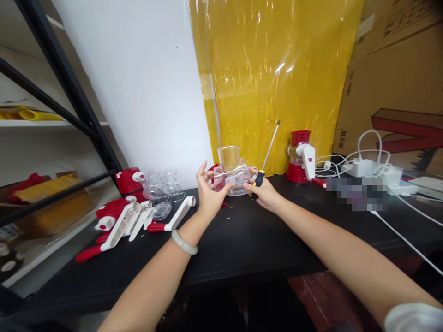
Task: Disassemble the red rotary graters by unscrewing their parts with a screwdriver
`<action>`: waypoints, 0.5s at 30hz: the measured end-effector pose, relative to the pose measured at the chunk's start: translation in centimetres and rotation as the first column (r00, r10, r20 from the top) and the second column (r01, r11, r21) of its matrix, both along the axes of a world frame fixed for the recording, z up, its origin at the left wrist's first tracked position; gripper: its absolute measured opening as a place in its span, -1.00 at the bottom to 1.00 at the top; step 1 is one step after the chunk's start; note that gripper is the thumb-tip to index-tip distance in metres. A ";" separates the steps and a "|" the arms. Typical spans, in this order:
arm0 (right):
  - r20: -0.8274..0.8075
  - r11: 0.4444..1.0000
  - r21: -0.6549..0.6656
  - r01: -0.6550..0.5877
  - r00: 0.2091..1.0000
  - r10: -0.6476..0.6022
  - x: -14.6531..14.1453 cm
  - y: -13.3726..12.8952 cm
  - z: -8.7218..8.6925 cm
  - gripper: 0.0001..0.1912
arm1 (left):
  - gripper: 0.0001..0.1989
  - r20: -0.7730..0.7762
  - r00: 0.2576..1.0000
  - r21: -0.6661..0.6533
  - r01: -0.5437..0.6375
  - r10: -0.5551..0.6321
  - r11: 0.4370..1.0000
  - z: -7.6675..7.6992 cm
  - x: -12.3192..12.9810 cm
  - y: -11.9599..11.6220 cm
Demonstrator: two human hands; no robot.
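Between my two hands, above the black tabletop, is a clear plastic grinder housing [230,159] with an upright tube and a wider side barrel. My left hand [212,192] is closed on its left side, thumb in front. My right hand [265,190] pinches the right side with thumb and fingers. That same hand also keeps a screwdriver [259,177] with a black and yellow handle, its shaft pointing up and to the right. Behind the housing a bit of red plastic shows, mostly hidden.
Left of my hands lie white crank handles [182,213] with red grips, red bases [128,180] and several clear housings [171,177]. An assembled red and white rotary grinder [299,157] stands at right. Further right are white chargers and cables [362,167]. A black shelf frame [65,69] rises at left.
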State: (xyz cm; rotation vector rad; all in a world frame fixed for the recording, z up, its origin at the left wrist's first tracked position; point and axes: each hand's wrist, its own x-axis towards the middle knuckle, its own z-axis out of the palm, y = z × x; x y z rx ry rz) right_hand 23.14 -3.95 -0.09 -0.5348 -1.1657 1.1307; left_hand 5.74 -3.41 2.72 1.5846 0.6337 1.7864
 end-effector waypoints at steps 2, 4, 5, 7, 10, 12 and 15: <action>-0.039 1.000 0.009 0.022 0.999 -0.021 0.0 -0.1 0.4 -0.23 | 0.12 0.062 0.998 -0.051 -0.010 0.013 0.999 -0.5 0.3 0.7; -0.065 0.999 0.014 0.043 0.997 -0.042 0.2 -0.1 0.7 -0.24 | 0.10 0.105 0.994 -0.140 0.028 -0.013 0.990 -1.1 0.7 1.1; -0.072 0.998 0.015 0.056 0.996 -0.055 0.4 0.0 0.8 -0.25 | 0.09 0.126 0.992 -0.173 0.026 -0.004 0.985 -1.4 0.9 1.1; -0.078 0.996 0.011 0.086 0.993 -0.085 0.7 0.2 1.0 -0.27 | 0.05 0.162 0.987 -0.217 0.012 0.024 0.976 -1.9 1.4 0.9; -0.074 0.994 -0.002 0.113 0.991 -0.113 0.9 0.1 1.2 -0.27 | -0.16 0.196 0.964 -0.309 0.234 -0.179 0.922 -2.3 1.9 0.1; -0.055 0.995 0.000 0.103 0.993 -0.103 0.7 0.0 1.1 -0.26 | -0.37 0.241 0.899 -0.367 0.434 -0.367 0.823 -2.2 2.2 -0.5; -0.010 0.998 0.010 0.059 0.998 -0.059 0.2 -0.1 0.6 -0.29 | -0.50 0.305 0.846 -0.375 0.530 -0.438 0.761 -1.9 2.5 -1.2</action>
